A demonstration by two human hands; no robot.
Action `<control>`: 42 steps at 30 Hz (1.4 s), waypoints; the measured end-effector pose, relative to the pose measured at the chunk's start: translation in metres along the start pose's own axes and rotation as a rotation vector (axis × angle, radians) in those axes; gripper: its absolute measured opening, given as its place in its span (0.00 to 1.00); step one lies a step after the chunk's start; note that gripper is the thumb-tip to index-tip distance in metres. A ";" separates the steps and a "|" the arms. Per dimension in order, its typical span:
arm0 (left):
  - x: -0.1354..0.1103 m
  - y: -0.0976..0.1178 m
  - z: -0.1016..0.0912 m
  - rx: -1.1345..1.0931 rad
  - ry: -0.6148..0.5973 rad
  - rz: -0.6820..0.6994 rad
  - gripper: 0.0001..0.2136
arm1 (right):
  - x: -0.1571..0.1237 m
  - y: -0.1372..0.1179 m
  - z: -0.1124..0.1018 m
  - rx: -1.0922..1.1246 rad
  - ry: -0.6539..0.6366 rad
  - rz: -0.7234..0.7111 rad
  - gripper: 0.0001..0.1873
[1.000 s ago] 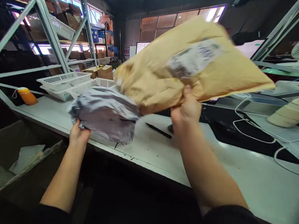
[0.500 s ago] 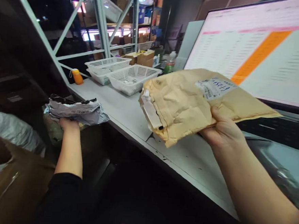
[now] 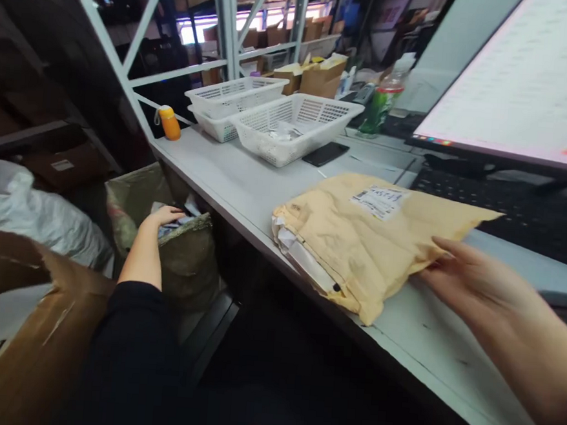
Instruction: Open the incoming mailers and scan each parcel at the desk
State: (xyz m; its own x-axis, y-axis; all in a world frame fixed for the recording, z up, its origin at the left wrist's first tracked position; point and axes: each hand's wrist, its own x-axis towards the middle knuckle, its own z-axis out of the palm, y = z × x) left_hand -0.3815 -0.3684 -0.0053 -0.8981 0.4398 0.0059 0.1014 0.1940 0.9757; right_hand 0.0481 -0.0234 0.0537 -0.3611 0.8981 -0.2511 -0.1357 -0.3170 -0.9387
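Observation:
A yellow-brown padded envelope (image 3: 340, 236) with a white shipping label rests on the desk, its torn end overhanging the front edge and showing white contents. My right hand (image 3: 459, 270) grips its right side, thumb above and fingers partly hidden underneath. On the left, my left hand (image 3: 161, 215) reaches over a worn olive bin (image 3: 188, 257), fingers stretched out above crumpled grey plastic packaging (image 3: 186, 217) inside it. The fingertips are small and partly hidden against the plastic.
White plastic baskets (image 3: 293, 132) stand along the far desk, beside a dark phone (image 3: 325, 154), green-labelled bottle (image 3: 383, 100) and orange flask (image 3: 169, 123). A monitor (image 3: 520, 86) and keyboard (image 3: 507, 212) are right. A cardboard box (image 3: 72, 314) and white sack (image 3: 64, 213) are lower left.
My left hand has lowered the grey plastic mailer into the bin and loosened its fingers. My right hand has brought the padded envelope down onto the desk and shifted its grip rightward.

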 end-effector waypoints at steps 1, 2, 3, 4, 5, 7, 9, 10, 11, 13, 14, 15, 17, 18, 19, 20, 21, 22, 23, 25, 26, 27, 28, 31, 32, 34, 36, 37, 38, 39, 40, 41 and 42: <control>0.005 0.001 0.013 0.047 0.037 0.005 0.13 | 0.001 0.000 -0.005 -0.039 -0.002 -0.024 0.11; 0.007 0.004 0.027 0.107 0.084 0.034 0.16 | 0.000 0.000 -0.011 -0.080 0.004 -0.075 0.13; 0.007 0.010 0.042 0.182 0.110 0.103 0.18 | -0.001 0.001 -0.016 -0.131 0.020 -0.157 0.17; 0.003 0.017 0.059 0.261 0.106 0.217 0.20 | -0.005 0.003 -0.020 -0.205 0.034 -0.267 0.21; -0.005 0.025 0.077 0.342 0.069 0.365 0.21 | -0.010 0.005 -0.023 -0.313 0.042 -0.400 0.26; -0.029 0.040 0.117 0.476 -0.108 0.692 0.21 | -0.029 0.011 -0.022 -0.600 -0.007 -0.722 0.28; -0.057 0.052 0.158 0.478 -0.355 0.836 0.27 | -0.054 0.021 -0.012 -0.897 -0.232 -1.046 0.22; -0.069 0.056 0.177 0.459 -0.465 0.825 0.30 | -0.068 0.028 -0.005 -1.019 -0.361 -1.177 0.19; -0.079 0.057 0.193 0.427 -0.541 0.778 0.32 | -0.081 0.035 0.001 -1.123 -0.469 -1.275 0.16; -0.093 0.057 0.219 0.313 -0.596 0.626 0.29 | -0.100 0.048 0.013 -1.304 -0.563 -1.361 0.14; -0.097 0.056 0.228 0.225 -0.586 0.549 0.27 | -0.106 0.054 0.016 -1.383 -0.539 -1.365 0.15; -0.101 0.055 0.234 0.119 -0.569 0.483 0.26 | -0.109 0.058 0.017 -1.449 -0.483 -1.356 0.16; -0.111 0.058 0.239 -0.100 -0.567 0.390 0.25 | -0.108 0.062 0.013 -1.543 -0.342 -1.314 0.20; -0.117 0.061 0.239 -0.190 -0.583 0.369 0.25 | -0.105 0.061 0.010 -1.570 -0.280 -1.292 0.21; -0.125 0.065 0.237 -0.259 -0.606 0.362 0.25 | -0.102 0.059 0.006 -1.586 -0.227 -1.271 0.23; -0.134 0.071 0.235 -0.301 -0.634 0.367 0.25 | -0.100 0.055 0.002 -1.590 -0.185 -1.247 0.26; -0.143 0.076 0.233 -0.320 -0.661 0.382 0.26 | -0.098 0.049 -0.001 -1.584 -0.153 -1.220 0.28; -0.153 0.082 0.230 -0.321 -0.689 0.404 0.26 | -0.097 0.043 -0.003 -1.569 -0.133 -1.190 0.31; -0.162 0.087 0.229 -0.310 -0.720 0.430 0.25 | -0.096 0.036 -0.004 -1.553 -0.126 -1.153 0.34; -0.176 0.095 0.226 -0.264 -0.781 0.484 0.24 | -0.096 0.023 -0.004 -1.519 -0.159 -1.059 0.38; -0.182 0.097 0.226 -0.229 -0.801 0.511 0.24 | -0.095 0.018 -0.004 -1.497 -0.201 -1.003 0.37; -0.187 0.098 0.226 -0.191 -0.812 0.540 0.24 | -0.095 0.013 -0.004 -1.467 -0.258 -0.943 0.35; -0.190 0.099 0.226 -0.151 -0.816 0.571 0.23 | -0.094 0.010 -0.005 -1.428 -0.322 -0.883 0.32; -0.199 0.098 0.226 -0.059 -0.816 0.663 0.23 | -0.088 0.009 -0.011 -1.322 -0.456 -0.793 0.26; -0.202 0.098 0.226 -0.044 -0.822 0.693 0.23 | -0.085 0.011 -0.013 -1.318 -0.468 -0.799 0.27; -0.210 0.097 0.228 -0.032 -0.829 0.740 0.22 | -0.079 0.018 -0.015 -1.364 -0.455 -0.847 0.31; -0.217 0.095 0.229 -0.041 -0.822 0.758 0.21 | -0.072 0.024 -0.016 -1.433 -0.440 -0.896 0.30; -0.219 0.093 0.230 -0.059 -0.825 0.757 0.22 | -0.070 0.026 -0.017 -1.457 -0.435 -0.914 0.27; -0.218 0.092 0.230 -0.088 -0.845 0.762 0.23 | -0.067 0.027 -0.018 -1.466 -0.427 -0.928 0.23; -0.215 0.091 0.230 -0.131 -0.871 0.782 0.25 | -0.066 0.027 -0.020 -1.455 -0.411 -0.936 0.19; -0.208 0.089 0.229 -0.188 -0.870 0.820 0.27 | -0.065 0.026 -0.023 -1.418 -0.386 -0.945 0.16; -0.197 0.088 0.227 -0.254 -0.805 0.874 0.29 | -0.065 0.023 -0.027 -1.352 -0.357 -0.958 0.15; -0.183 0.088 0.225 -0.316 -0.664 0.928 0.32 | -0.065 0.020 -0.031 -1.257 -0.329 -0.974 0.14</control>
State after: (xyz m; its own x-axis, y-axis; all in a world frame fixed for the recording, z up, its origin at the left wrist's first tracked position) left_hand -0.1117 -0.2346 0.0300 -0.1288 0.6857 0.7164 0.4031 -0.6238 0.6696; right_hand 0.0972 -0.0787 0.0442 -0.7877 0.4456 0.4254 0.3203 0.8861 -0.3350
